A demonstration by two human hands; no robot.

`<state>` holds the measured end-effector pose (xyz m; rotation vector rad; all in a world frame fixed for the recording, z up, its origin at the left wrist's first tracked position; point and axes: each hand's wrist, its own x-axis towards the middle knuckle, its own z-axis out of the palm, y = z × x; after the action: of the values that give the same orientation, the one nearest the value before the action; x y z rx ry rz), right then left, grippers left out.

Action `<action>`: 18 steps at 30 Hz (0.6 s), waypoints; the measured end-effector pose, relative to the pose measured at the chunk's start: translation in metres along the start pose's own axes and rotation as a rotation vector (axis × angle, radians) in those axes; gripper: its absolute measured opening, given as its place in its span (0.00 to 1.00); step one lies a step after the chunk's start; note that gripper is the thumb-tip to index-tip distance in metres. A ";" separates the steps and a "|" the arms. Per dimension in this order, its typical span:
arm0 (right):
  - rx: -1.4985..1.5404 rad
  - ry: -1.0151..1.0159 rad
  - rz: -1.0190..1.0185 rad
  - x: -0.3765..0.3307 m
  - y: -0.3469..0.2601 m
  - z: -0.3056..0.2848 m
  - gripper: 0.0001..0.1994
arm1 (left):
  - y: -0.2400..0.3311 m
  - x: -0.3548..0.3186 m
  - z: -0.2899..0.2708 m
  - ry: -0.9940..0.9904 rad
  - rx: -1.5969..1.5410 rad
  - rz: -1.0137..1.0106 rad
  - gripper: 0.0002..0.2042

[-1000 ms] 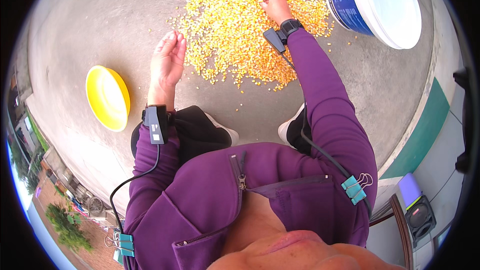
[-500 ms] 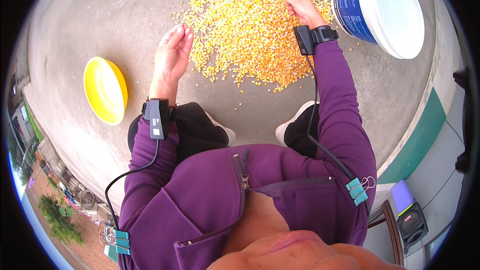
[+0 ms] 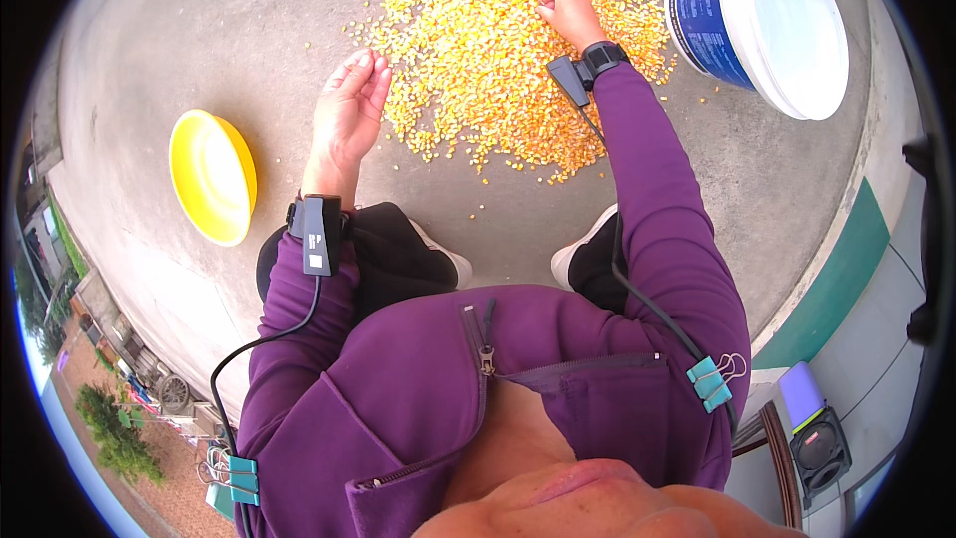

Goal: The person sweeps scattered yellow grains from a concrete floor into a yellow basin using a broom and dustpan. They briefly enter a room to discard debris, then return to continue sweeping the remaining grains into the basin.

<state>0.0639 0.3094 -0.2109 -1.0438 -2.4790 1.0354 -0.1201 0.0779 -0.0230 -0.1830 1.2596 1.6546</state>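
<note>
A broad heap of loose yellow corn kernels (image 3: 488,80) lies on the concrete floor in front of me. Over its upper right part is my right hand (image 3: 572,20), closed with the fingers curled in; whatever they may hold is hidden. At the heap's left edge my left hand (image 3: 347,112) is turned palm up, thumb and fingertips pressed together. Anything between those fingertips is too small to make out. Scattered single kernels lie around the heap's left side, near my left fingers.
To my left stands a yellow plastic bowl (image 3: 245,161) on the concrete floor (image 3: 129,120). A white bucket with a blue label (image 3: 709,18) stands at the far right, beside the heap. My shoes (image 3: 586,245) are close to the heap's near edge. A wall with a green band (image 3: 836,279) runs along the right.
My right hand has moved left over the heap, and its fingers have curled in from a more stretched pinch. My left hand has stayed nearly in place.
</note>
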 end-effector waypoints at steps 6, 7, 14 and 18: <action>0.170 0.036 0.071 0.000 -0.006 -0.002 0.07 | 0.000 0.000 -0.001 0.013 0.009 0.006 0.07; 0.195 0.042 0.062 0.000 -0.008 -0.007 0.08 | 0.000 0.000 0.000 0.007 0.011 0.007 0.07; 0.330 -0.161 0.023 0.008 -0.051 -0.083 0.09 | -0.005 0.000 0.016 0.002 -0.008 -0.020 0.07; 0.387 -0.267 -0.070 0.013 -0.113 -0.133 0.07 | -0.007 -0.001 0.030 -0.067 -0.069 -0.050 0.07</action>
<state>0.0596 0.3317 -0.0374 -0.7349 -2.3440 1.6393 -0.1020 0.1008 -0.0136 -0.1983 1.1393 1.6490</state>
